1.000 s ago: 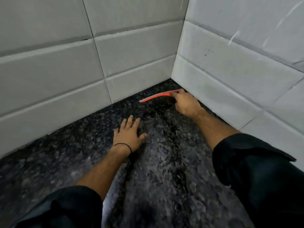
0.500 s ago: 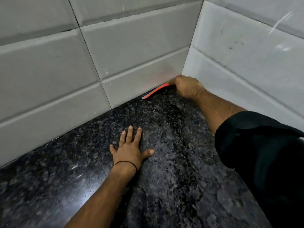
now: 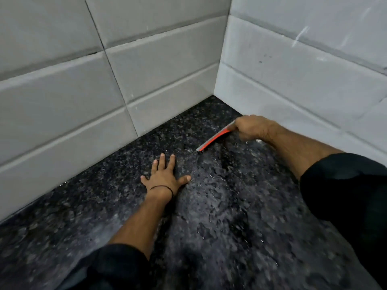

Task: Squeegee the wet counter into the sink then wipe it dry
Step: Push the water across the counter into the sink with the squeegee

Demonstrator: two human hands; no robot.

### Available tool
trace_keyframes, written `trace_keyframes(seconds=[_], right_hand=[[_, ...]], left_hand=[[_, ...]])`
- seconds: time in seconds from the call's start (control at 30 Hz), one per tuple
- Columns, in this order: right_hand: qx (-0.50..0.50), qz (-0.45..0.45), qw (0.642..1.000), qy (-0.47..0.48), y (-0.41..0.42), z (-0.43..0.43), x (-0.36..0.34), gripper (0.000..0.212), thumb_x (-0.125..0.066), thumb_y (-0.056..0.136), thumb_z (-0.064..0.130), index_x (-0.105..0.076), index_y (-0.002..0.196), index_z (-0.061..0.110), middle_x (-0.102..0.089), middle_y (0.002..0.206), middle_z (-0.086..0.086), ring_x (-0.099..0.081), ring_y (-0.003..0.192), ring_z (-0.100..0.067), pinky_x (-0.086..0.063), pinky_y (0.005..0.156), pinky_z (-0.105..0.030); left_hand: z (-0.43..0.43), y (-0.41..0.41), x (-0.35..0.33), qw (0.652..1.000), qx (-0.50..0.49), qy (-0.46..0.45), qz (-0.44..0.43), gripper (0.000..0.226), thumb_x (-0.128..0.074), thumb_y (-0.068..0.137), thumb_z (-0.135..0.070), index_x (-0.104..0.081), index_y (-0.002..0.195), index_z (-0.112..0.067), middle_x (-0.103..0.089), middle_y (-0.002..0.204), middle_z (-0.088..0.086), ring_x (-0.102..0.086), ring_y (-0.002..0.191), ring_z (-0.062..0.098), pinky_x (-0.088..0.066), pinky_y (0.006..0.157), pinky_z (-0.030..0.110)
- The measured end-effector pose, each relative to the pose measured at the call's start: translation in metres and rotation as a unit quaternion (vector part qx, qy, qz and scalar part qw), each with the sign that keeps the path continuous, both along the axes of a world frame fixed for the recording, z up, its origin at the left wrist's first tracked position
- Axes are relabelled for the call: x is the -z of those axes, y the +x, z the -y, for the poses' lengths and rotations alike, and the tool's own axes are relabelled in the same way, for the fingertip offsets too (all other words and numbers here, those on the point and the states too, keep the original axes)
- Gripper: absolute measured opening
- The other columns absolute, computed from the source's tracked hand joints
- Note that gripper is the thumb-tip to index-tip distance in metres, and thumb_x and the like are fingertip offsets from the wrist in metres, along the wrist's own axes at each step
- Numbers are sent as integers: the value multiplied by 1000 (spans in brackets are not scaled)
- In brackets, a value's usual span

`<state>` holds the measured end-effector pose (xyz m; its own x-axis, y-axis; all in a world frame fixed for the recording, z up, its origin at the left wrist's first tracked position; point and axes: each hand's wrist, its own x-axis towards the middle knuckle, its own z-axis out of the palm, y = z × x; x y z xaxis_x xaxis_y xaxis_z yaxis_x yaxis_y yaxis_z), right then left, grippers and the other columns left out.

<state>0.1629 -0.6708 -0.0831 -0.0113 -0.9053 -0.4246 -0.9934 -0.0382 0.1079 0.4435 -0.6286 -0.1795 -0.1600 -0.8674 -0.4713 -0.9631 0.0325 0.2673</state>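
A wet black speckled granite counter (image 3: pixel 219 216) fills the lower view and runs into a tiled corner. My right hand (image 3: pixel 252 127) grips an orange and grey squeegee (image 3: pixel 212 139), whose blade lies on the counter a little out from the corner, slanting down to the left. My left hand (image 3: pixel 164 177) rests flat on the counter with fingers spread, a thin black band on its wrist, just left of the blade's free end. Water glistens on the stone in front of the blade. The sink is out of view.
Grey tiled walls (image 3: pixel 159 65) stand at the back and on the right (image 3: pixel 303 80), meeting in a corner behind the squeegee. Dark sleeves cover both my forearms near the lower edge.
My right hand has pulled the squeegee out of the corner toward me along the right wall. My left hand stays flat in the same place on the counter.
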Motion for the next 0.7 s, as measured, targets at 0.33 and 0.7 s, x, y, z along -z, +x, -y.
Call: trace_keyframes(seconds=[0.33, 0.7], right_hand=[[74, -67, 989, 110, -64, -165, -40, 29, -57, 90, 20, -69, 116, 29, -72, 109, -2, -64, 93, -20, -48, 79, -28], [29, 52, 996, -66, 31, -67, -53, 40, -60, 84, 17, -60, 124, 17, -62, 125, -18, -61, 108, -35, -50, 91, -37]], left_hand=[[-25, 20, -25, 996, 87, 14, -19, 95, -43, 82, -78, 5, 154, -41, 12, 165, -7, 4, 152, 23, -13, 114, 68], [-67, 59, -30, 996, -63, 49, 34, 131, -60, 62, -85, 17, 154, -31, 26, 161, 10, 12, 147, 47, -10, 116, 64]])
